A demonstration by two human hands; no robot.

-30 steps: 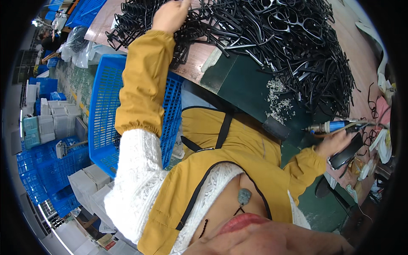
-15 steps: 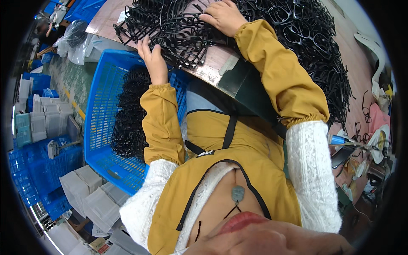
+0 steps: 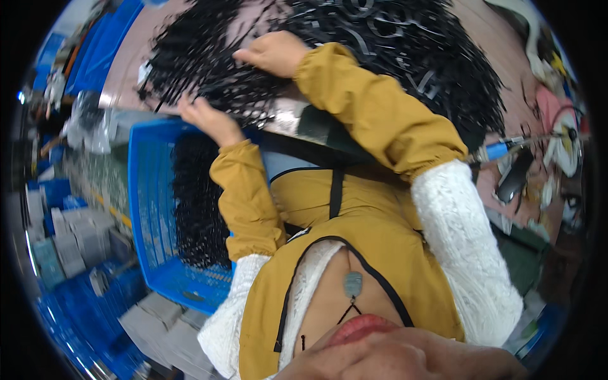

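Note:
A spread of black eyeglass frames (image 3: 196, 54) lies on the pinkish tabletop (image 3: 121, 79), blurred by motion. At its near edge, above the rim of a blue plastic basket (image 3: 140, 215), my left hand (image 3: 212, 120) is open with fingers apart. Whether its fingertips touch the frames, I cannot tell. Further right, my right hand (image 3: 275, 54) is over the same spread, its fingers curled and the thumb side pointing left. What it grips, if anything, is too blurred to make out. A larger heap of black eyeglass frames (image 3: 405, 57) lies right of it.
More black frames (image 3: 196, 202) fill part of the basket at my left. A blue-handled tool (image 3: 497, 151) and pink cloth (image 3: 550, 104) lie on the right of the table. Pale boxes (image 3: 85, 237) and blue crates (image 3: 82, 297) stand on the floor to the left.
Both hands have moved left in the picture, the right one the more. The right hand's fingers have gone from stretched out to curled. The whole view has shifted and blurred.

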